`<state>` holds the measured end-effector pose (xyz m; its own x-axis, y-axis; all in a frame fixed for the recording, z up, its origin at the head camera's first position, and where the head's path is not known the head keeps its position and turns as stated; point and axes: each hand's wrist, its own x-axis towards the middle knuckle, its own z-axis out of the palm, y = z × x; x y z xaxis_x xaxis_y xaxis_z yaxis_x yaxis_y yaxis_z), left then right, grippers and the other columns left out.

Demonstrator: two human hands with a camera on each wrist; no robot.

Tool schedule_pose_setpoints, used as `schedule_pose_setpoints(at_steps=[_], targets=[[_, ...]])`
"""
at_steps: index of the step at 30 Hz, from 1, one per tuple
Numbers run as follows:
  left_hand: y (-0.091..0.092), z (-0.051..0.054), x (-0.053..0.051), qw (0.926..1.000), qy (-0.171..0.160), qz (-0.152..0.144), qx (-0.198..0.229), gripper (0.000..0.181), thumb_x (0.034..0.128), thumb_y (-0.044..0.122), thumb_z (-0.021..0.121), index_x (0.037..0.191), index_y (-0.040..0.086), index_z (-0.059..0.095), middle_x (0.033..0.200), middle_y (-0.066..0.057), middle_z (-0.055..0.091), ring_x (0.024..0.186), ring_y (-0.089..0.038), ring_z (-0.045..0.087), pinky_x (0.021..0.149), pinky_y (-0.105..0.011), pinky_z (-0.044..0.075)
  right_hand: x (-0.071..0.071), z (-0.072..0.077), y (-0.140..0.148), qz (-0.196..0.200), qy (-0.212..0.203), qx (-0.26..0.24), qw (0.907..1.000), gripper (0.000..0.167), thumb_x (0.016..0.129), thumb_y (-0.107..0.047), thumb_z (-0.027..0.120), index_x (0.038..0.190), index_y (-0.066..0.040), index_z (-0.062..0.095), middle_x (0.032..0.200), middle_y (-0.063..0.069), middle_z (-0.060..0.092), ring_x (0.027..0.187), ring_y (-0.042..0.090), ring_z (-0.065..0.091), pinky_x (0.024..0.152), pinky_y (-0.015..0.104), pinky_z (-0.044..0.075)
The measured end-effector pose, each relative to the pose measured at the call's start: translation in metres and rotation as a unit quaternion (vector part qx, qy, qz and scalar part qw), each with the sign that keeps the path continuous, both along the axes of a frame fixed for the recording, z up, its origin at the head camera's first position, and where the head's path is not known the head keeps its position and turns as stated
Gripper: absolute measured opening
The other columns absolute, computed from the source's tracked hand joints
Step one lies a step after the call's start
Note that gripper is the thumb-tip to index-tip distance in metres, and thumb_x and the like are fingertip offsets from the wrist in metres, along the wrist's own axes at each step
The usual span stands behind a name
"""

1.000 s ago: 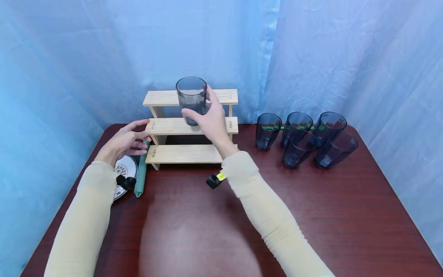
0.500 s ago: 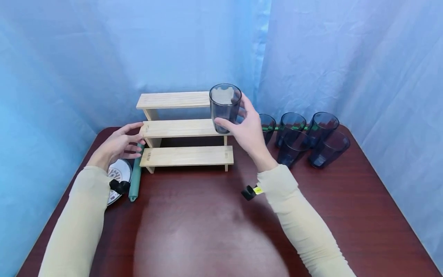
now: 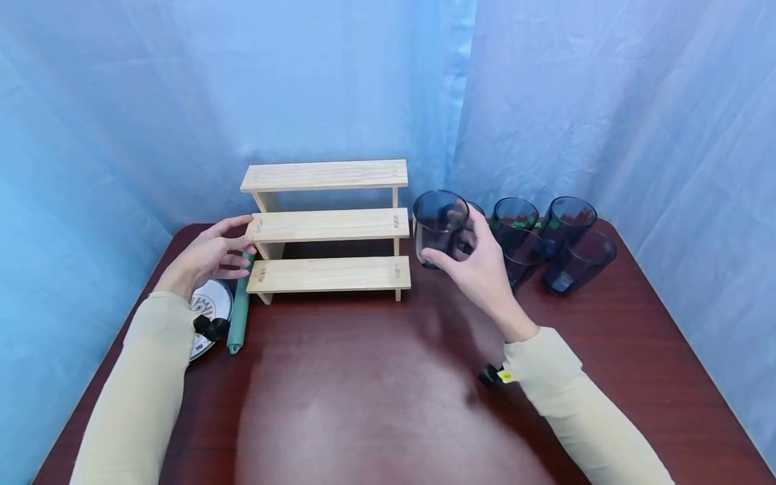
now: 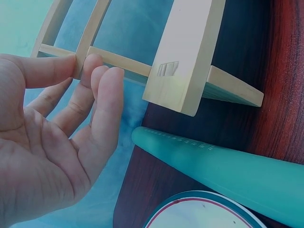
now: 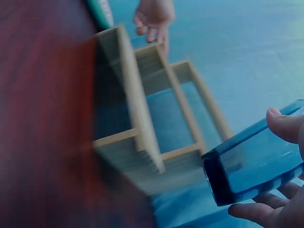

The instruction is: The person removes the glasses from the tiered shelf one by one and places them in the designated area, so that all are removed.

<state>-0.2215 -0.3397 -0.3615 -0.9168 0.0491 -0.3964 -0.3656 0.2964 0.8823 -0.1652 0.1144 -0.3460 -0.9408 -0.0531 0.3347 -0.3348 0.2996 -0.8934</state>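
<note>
My right hand (image 3: 481, 276) holds a dark tinted drinking glass (image 3: 438, 225) in the air, upright or nearly so. Thumb and fingers wrap its sides; the right wrist view shows the thick base of the glass (image 5: 221, 183). Left of it stands a three-tier wooden shelf rack (image 3: 330, 273) with bare boards. My left hand (image 3: 203, 256) is at the rack's left side. In the left wrist view, the thumb and forefinger of that hand (image 4: 52, 128) pinch the end of the middle board.
Several more tinted glasses (image 3: 578, 263) stand at the right rear, partly hidden by my right hand. A green roll (image 3: 238, 316) and a patterned round plate (image 3: 212, 300) lie left of the rack, on the dark red table (image 3: 339, 391). Blue curtains (image 3: 339, 81) hang behind.
My right hand has carried the glass rightward and down, from in front of the upper boards to beyond the rack's right end. The left hand keeps its place at the rack.
</note>
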Motion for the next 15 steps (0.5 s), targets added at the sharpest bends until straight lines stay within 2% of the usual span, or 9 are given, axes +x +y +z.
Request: schedule_pose_setpoints(at_steps=[4, 6, 11, 15], targets=[[-0.002, -0.001, 0.001, 1.0, -0.002, 0.002, 0.002, 0.067, 0.1057, 0.029, 0.057, 0.163, 0.034, 0.022, 0.102, -0.002, 0.068, 0.075, -0.018, 0.066, 0.076, -0.037, 0.06, -0.001, -0.035, 0.015, 0.005, 0.005, -0.008, 0.9999, 0.091, 0.082, -0.013, 0.088, 0.155, -0.014, 0.034, 0.143, 0.01, 0.052, 0.126, 0.024, 0.058, 0.1, 0.042, 0.051], [-0.002, -0.001, 0.001, 1.0, -0.002, 0.002, 0.002, 0.068, 0.1055, 0.029, 0.057, 0.163, 0.034, 0.022, 0.102, -0.002, 0.068, 0.076, -0.019, 0.066, 0.076, -0.038, 0.06, 0.0, -0.047, 0.019, 0.007, 0.002, -0.007, 1.0, 0.091, 0.081, -0.015, 0.088, 0.154, -0.014, 0.035, 0.143, 0.008, 0.053, 0.126, 0.021, 0.058, 0.099, 0.038, 0.051], [-0.004, 0.001, 0.002, 1.0, 0.0, 0.004, -0.002, 0.068, 0.1052, 0.029, 0.057, 0.163, 0.033, 0.023, 0.104, -0.004, 0.067, 0.076, -0.019, 0.066, 0.075, -0.037, 0.061, 0.0, -0.069, 0.026, 0.004, -0.01, 0.018, 0.9998, 0.092, 0.081, -0.017, 0.089, 0.154, -0.01, 0.033, 0.142, 0.01, 0.053, 0.127, 0.024, 0.058, 0.1, 0.041, 0.051], [-0.005, 0.001, 0.003, 1.0, -0.001, 0.006, -0.001, 0.067, 0.105, 0.029, 0.058, 0.163, 0.033, 0.024, 0.105, -0.004, 0.067, 0.076, -0.019, 0.066, 0.075, -0.036, 0.06, -0.002, -0.08, 0.03, -0.003, -0.03, 0.043, 0.9986, 0.094, 0.082, -0.019, 0.088, 0.154, -0.008, 0.03, 0.141, 0.013, 0.052, 0.129, 0.026, 0.057, 0.102, 0.044, 0.049]])
